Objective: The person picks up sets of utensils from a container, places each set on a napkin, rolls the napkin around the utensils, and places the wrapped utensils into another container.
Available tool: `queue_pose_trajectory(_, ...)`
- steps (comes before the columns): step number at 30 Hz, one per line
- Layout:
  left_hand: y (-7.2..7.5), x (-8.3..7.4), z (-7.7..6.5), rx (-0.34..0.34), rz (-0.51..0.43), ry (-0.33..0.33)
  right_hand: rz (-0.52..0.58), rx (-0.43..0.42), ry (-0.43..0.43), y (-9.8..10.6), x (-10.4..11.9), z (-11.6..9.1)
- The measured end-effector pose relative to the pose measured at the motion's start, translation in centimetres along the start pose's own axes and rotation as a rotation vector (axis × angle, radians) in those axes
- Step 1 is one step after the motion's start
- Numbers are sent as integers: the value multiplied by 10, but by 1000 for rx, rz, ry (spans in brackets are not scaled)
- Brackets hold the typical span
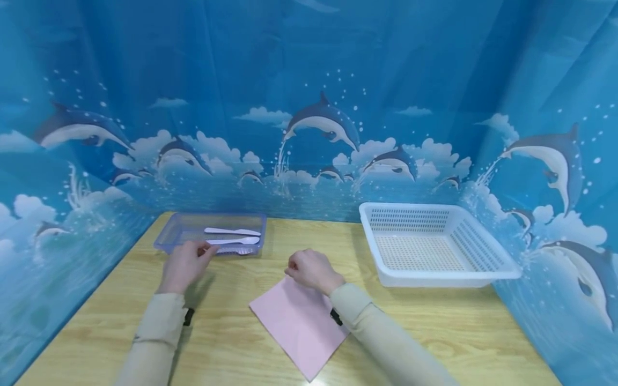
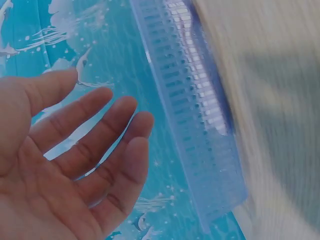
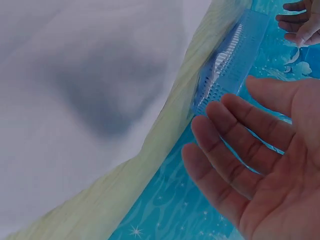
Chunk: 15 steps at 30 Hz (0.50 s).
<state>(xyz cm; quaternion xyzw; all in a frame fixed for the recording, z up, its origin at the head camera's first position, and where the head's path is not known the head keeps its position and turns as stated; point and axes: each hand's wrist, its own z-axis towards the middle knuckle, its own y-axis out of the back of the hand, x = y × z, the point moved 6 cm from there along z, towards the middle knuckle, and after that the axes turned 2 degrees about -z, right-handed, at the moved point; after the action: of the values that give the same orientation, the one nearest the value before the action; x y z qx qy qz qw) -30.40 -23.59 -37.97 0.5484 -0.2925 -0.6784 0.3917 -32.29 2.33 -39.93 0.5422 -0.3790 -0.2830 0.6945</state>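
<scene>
My left hand [image 1: 185, 265] hovers at the near side of a translucent purple-blue basket [image 1: 169, 247], its fingers loosely bent and nothing in them; the left wrist view shows the bare palm. White plastic cutlery lies in that basket: a knife [image 1: 232, 231], a piece with a wider end [image 1: 241, 241], and another seen through the front wall, kind unclear. Over the far corner of a square pink napkin [image 1: 299, 329] is my right hand [image 1: 314, 269]. Its fingers [image 3: 230, 155] are relaxed and hold nothing in the right wrist view. The right forearm covers part of the napkin's right side.
At the right back of the wooden table [image 1: 227, 332] stands a larger white slotted basket [image 1: 434, 274]. A blue curtain [image 1: 289, 69] printed with dolphins encloses the table's back and both sides.
</scene>
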Motion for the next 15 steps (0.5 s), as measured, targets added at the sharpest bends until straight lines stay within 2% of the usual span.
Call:
queue_pose_trajectory(7,5,8,4,-66,-4,5,-5,-22,45,-9,14,17)
queue_pose_trajectory(11,4,14,7,-81,17,22,-28,-69,67,-11,24,30)
queue_pose_trajectory(15,3,19,10,-128,59,10,-64,-116,78,-14,32,44)
